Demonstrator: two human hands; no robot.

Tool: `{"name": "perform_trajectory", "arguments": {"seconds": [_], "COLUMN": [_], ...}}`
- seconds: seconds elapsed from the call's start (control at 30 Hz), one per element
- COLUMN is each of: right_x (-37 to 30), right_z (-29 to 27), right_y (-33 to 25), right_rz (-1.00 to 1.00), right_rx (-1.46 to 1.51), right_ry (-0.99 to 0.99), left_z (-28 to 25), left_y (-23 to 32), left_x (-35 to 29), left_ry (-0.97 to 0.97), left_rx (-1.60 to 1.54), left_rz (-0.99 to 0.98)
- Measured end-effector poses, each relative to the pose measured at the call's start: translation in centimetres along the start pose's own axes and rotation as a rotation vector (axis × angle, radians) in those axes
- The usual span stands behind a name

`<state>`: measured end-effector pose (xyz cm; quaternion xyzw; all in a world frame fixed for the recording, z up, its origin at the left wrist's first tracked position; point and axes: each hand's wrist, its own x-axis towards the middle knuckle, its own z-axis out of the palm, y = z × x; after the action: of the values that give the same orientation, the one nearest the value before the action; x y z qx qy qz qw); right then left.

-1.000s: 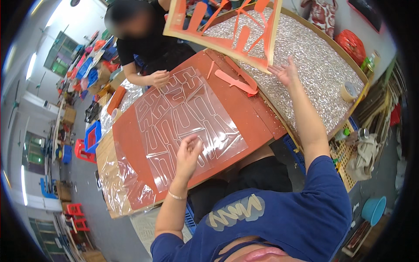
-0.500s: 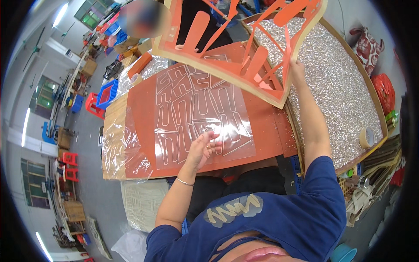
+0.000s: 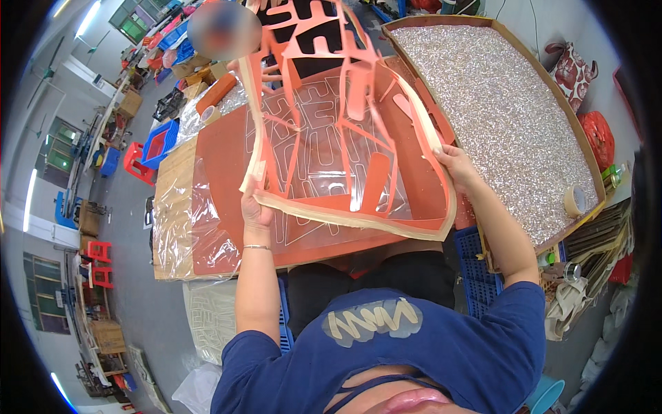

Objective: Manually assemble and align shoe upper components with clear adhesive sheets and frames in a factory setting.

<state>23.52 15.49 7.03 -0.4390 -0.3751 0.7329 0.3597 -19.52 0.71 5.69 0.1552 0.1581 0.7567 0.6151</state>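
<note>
Free room above the sparkly tray (image 3: pixel 448 21), but orange stencil (image 3: pixel 377 183) in the way over clear sheet (image 3: pixel 318 155)

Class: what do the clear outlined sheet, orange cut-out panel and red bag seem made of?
Clear outlined sheet: probably glossy plastic; it is see-through with bright glare.
Orange cut-out panel: perhaps smooth, flexible plastic or rubber; its border looks wavy.
Red bag: likely thin, shiny plastic, from creases and highlights.

Tube lights (image 3: pixel 30 200) and windows (image 3: pixel 62 146) line the left side; red stools (image 3: pixel 100 250) stand on a grey floor (image 3: pixel 155 303); a pale wall (image 3: pixel 552 27) rises at right.
</note>
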Motion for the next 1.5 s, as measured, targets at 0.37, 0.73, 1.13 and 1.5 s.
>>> {"name": "perform_trajectory", "arguments": {"seconds": [0.37,0.73,1.13,1.5], "right_x": [5.2,-1.7,-0.8,-2.5], "right_z": [3.8,5.8,4.7,4.0], "right_y": [5.5,4.9,7.7,8.4], "right_rz": [-0.128,-0.043,-0.038,-0.058], "right_rx": [-0.161,-0.391,-0.277,-0.215], "right_ry": [-0.004,-0.248,-0.026,-0.039], "left_z": [-1.4,-6.2,-5.5,-4.1], "left_y": [1.9,2.4,4.0,7.6], "left_x": [-10.0,-13.1,-15.0,-11.4], "left_ry": [0.492,0.701,0.616,0.475], "left_rx": [0.437,0.32,0.611,0.718], "left_rz": [0.333,0.24,0.05,-0.312]}}
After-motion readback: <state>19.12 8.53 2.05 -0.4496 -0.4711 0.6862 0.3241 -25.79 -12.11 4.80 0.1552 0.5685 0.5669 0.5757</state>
